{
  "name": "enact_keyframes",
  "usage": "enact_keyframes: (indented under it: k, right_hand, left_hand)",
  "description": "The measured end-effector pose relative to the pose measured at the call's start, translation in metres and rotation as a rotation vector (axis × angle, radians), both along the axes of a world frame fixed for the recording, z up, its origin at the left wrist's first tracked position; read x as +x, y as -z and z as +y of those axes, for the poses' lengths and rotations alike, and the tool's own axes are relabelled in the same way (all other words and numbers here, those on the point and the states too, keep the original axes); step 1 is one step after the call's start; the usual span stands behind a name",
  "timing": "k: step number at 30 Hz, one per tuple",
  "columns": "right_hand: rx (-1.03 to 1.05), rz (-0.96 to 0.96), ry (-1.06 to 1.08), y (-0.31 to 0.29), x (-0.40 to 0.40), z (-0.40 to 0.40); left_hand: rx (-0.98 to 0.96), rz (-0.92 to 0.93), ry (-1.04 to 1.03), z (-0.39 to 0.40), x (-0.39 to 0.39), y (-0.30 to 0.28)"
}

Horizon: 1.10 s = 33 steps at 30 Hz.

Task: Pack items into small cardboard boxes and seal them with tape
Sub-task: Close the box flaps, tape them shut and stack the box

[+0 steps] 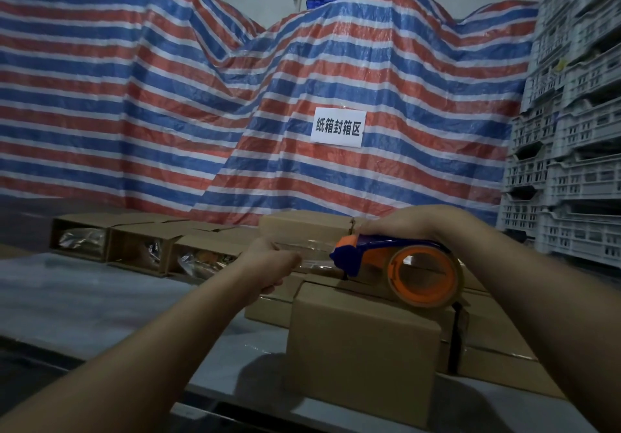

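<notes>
A closed small cardboard box stands at the near edge of the table, below my hands. My right hand grips the blue and orange tape dispenser from above, its orange roll of clear tape hanging just over the box. My left hand pinches the free end of the clear tape strip, which is stretched taut between my hand and the dispenser's cutter. Several open boxes lie on their sides at the left, with bagged items showing inside.
More closed boxes are stacked to the right of and behind the near one. A red, white and blue striped tarp with a white paper sign hangs behind the table. White plastic crates tower at the right.
</notes>
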State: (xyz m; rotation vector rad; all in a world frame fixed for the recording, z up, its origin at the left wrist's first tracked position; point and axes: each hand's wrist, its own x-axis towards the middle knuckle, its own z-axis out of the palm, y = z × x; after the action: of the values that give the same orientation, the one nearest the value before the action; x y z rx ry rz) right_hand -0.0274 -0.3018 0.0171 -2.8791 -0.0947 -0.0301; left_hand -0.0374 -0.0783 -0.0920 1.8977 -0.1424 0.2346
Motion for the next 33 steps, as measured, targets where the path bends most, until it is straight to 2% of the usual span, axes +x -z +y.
enact_keyframes:
  k: [5,8,10,14,19,23,27,33]
  right_hand:
    - [-0.008,0.048,0.020,0.000,0.007,0.005]
    - [-0.069,0.064,0.043,-0.001,0.009,0.009]
    - [-0.095,0.073,0.048,-0.002,0.010,0.010]
    - [-0.106,0.072,0.030,0.001,0.015,0.016]
    - [-0.110,0.066,0.012,0.001,0.016,0.021]
    - [-0.099,0.079,0.005,0.001,0.015,0.020]
    - [-0.128,0.051,0.015,0.002,0.018,0.021]
    - [-0.085,0.088,-0.001,0.002,0.023,0.018]
  left_hand:
    - [0.057,-0.001,-0.026,0.004,0.004,0.007]
    - [0.001,0.023,-0.023,0.004,0.003,0.013]
    - [-0.102,0.068,-0.012,0.004,0.001,0.019]
    - [-0.383,0.160,0.148,0.005,-0.002,0.036]
    - [-0.550,0.163,0.162,0.011,0.002,0.046]
    - [-0.544,0.159,0.148,0.008,0.001,0.052]
    - [-0.397,0.213,0.073,0.004,0.005,0.066]
    - [-0.310,0.378,0.213,-0.005,0.003,0.070]
